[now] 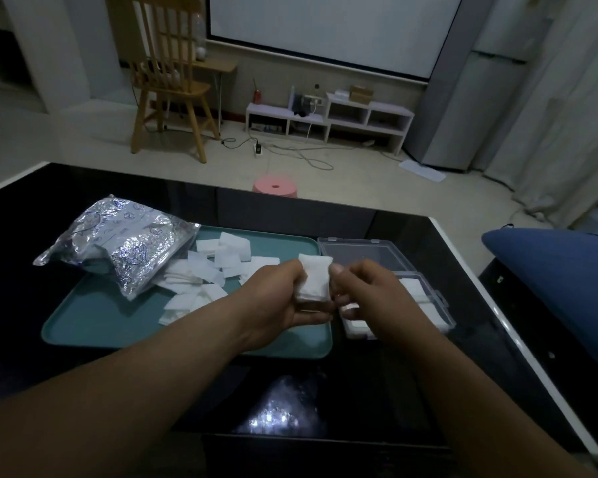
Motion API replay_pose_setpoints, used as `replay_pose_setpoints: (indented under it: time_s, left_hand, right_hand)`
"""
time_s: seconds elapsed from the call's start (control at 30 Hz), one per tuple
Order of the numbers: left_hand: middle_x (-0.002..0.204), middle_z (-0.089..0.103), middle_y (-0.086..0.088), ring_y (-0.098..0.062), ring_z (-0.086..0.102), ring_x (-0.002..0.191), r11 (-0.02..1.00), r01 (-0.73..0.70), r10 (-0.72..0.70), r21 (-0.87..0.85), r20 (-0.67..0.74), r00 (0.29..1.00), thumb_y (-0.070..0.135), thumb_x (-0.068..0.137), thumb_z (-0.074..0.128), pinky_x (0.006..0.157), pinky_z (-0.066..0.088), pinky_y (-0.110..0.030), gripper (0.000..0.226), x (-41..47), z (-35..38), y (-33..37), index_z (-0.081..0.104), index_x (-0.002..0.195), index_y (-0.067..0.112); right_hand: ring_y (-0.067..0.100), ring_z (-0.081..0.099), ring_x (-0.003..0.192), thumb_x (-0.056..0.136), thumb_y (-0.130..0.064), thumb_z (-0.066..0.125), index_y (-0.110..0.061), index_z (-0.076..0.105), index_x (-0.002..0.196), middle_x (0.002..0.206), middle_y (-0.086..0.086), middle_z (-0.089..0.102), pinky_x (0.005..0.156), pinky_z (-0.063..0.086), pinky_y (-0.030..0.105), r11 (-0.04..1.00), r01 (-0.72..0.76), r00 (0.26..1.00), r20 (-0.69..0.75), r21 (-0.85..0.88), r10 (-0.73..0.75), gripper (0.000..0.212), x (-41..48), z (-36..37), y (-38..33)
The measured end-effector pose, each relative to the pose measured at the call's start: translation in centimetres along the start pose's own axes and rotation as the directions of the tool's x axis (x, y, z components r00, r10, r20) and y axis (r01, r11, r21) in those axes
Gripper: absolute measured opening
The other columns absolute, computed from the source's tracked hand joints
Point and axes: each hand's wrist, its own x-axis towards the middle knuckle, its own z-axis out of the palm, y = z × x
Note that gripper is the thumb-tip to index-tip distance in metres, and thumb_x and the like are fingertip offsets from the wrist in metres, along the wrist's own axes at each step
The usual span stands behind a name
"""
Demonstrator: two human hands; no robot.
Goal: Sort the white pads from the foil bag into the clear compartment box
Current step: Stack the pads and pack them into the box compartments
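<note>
A small stack of white pads (314,278) is held upright between both hands, above the right edge of the teal tray (94,322). My left hand (283,298) grips its left side and bottom; my right hand (366,291) pinches its right side. Several loose white pads (218,267) lie scattered on the tray beside the crumpled foil bag (125,243). The clear compartment box (428,305) sits right of the tray with its lid (359,251) open toward the back; white pads lie in it, partly hidden by my right hand.
The black glossy table (411,229) has a white edge on the right. A blue cushion (560,277) lies beyond that edge. A pink stool (275,186), a wooden chair (170,77) and cables are on the floor behind.
</note>
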Motion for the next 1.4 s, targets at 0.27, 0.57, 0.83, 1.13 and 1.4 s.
replay_pose_setpoints:
  time_s: [0.27,0.57,0.83,1.13,1.4]
  left_hand:
    - [0.087,0.064,-0.006,-0.019,0.055,0.076,0.946,-0.058,0.078,0.319,-0.052,0.996,0.018,0.099,0.038,0.064,0.049,-0.032,0.024,0.1,2.0,-0.5,0.062,0.102,0.016]
    - [0.102,0.063,-0.015,-0.023,0.06,0.077,0.936,-0.164,0.2,0.313,-0.087,0.976,0.012,0.1,0.039,0.062,0.05,-0.035,0.018,3.0,4.4,-0.5,0.05,0.113,0.007]
    - [0.11,0.065,-0.007,-0.025,0.065,0.096,0.743,-0.25,0.393,0.621,-0.101,0.914,0.028,0.106,0.047,0.087,0.057,-0.042,0.015,6.3,3.3,1.8,0.055,0.117,0.02]
    - [0.123,0.065,0.002,-0.024,0.055,0.117,-0.158,-0.344,0.25,0.925,0.375,0.893,0.033,0.102,0.046,0.1,0.042,-0.045,0.029,11.0,3.4,-2.5,0.069,0.117,0.025]
    - [0.094,0.056,0.006,-0.019,0.055,0.09,-0.232,-0.37,0.289,0.899,0.427,0.857,0.034,0.097,0.044,0.091,0.043,-0.043,0.019,11.5,2.1,-3.2,0.061,0.093,0.027]
  right_hand:
    - [0.021,0.074,0.079,0.095,-0.034,0.074,-0.014,0.066,0.09,0.083,0.002,0.075,0.074,0.064,0.039,0.989,0.023,0.995,-0.094,-0.148,-0.038,0.022,0.7,0.0,0.7]
    - [0.016,0.07,0.072,0.098,-0.017,0.07,-0.004,0.072,0.099,0.08,0.006,0.074,0.064,0.059,0.028,0.964,-0.116,0.993,0.011,0.238,0.117,0.013,1.9,-1.8,0.5]
    - [0.028,0.073,0.101,0.1,-0.025,0.068,-0.013,0.073,0.107,0.105,0.009,0.076,0.089,0.06,0.04,0.97,-0.076,0.953,-0.27,0.231,0.139,0.014,4.3,-9.3,2.9]
    - [0.017,0.068,0.086,0.097,-0.026,0.072,-0.016,0.071,0.108,0.099,0.005,0.074,0.065,0.047,0.026,0.991,-0.134,0.936,-0.328,0.005,0.128,0.015,6.3,-9.6,5.8]
    - [0.018,0.066,0.092,0.097,-0.026,0.072,-0.018,0.067,0.105,0.099,0.0,0.069,0.073,0.053,0.03,0.946,-0.174,0.971,-0.208,-0.274,0.118,0.012,8.1,-7.8,7.5]
